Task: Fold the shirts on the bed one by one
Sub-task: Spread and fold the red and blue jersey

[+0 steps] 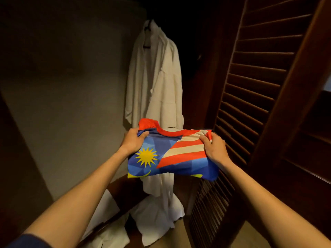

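Since the fingers [143, 135] of both the left hand [133, 142] and the right hand [214, 147] are curled over the folded shirt [172, 158], pinching its top corners, I'd keep it level going in so the fold holds. Slick, shiny printed fabric. It's held mid-air in front of a fluffy white robe [157, 83], beside the slatted wooden door [250, 86].

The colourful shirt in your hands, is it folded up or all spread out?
Folded. The colourful shirt is a compact bundle with its red collar on top, gripped at each side by the left hand and right hand.
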A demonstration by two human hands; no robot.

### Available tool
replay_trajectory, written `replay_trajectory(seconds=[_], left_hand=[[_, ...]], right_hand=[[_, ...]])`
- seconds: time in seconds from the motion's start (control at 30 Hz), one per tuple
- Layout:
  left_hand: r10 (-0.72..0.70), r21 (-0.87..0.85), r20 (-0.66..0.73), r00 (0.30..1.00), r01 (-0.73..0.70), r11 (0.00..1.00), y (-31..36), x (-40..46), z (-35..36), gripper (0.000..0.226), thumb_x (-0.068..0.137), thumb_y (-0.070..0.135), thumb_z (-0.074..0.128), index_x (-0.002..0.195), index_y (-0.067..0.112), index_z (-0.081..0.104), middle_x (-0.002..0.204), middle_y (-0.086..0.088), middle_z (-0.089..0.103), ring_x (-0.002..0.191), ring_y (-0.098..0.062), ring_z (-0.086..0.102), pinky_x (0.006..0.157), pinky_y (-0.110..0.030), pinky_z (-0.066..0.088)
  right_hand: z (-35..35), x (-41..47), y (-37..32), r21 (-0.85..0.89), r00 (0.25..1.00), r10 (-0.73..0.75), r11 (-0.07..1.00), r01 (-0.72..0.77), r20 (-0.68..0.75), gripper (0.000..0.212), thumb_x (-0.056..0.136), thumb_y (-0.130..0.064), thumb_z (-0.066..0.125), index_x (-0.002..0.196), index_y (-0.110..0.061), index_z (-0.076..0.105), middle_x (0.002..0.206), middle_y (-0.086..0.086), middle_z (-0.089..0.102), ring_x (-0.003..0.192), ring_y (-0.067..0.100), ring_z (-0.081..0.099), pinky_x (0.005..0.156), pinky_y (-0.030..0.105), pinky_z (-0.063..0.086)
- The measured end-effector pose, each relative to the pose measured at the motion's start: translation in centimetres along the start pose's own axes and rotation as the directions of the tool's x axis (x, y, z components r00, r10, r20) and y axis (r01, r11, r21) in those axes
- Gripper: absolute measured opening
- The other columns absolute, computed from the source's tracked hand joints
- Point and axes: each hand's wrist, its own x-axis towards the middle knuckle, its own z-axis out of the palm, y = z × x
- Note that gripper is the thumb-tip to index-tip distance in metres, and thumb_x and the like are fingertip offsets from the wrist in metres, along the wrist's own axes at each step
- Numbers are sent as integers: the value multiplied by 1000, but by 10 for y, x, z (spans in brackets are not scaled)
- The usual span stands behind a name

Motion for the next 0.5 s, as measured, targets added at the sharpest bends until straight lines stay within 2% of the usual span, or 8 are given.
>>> replay_trajectory(seconds=[0.13,0.2,0.27,0.33,0.4,0.5], left_hand=[[-63,30,-82,995,66,997,-29,35,-3,24,97,29,63,103,8,72,94,-10,73,90,-28,66,77,-33,49],[-100,60,-148,984,110,992,-51,50,-18,24,96,30,63,102,9,73,93,-9,73,88,-27,65,73,-29,45],[-150,90,-213,966,172,981,-78,63,-39,24,96,31,64,101,9,74,92,-10,73,87,-27,65,71,-28,42],[-191,106,-285,939,229,968,-109,71,-64,24,96,30,64,101,8,74,91,-12,73,87,-29,66,71,-29,42],[-220,114,-375,901,280,953,-137,77,-87,24,96,28,65,103,7,74,95,-13,73,90,-27,65,71,-27,41],[-289,95,-485,826,378,921,-177,85,-114,22,96,27,65,103,8,74,95,-12,73,91,-26,65,71,-26,39]], right_hand=[[44,51,11,28,997,-53,998,51,48,9,99,-28,56,94,-23,62,92,-4,66,93,19,61,83,29,41],[82,76,12,55,990,-68,997,62,121,12,99,-27,57,89,-21,60,88,-3,66,89,18,60,79,28,38],[128,99,8,92,974,-92,993,74,206,22,99,-27,57,83,-13,57,81,3,65,81,22,59,71,30,36],[178,119,-2,147,951,-134,984,96,279,28,98,-26,58,79,-7,52,73,6,59,73,23,53,67,32,37],[227,137,-17,200,923,-193,971,131,332,31,98,-24,58,74,-7,47,68,8,53,67,22,45,62,28,35],[298,161,-34,273,858,-241,954,123,454,29,99,-24,58,83,0,55,78,18,60,73,31,52,68,34,39]])
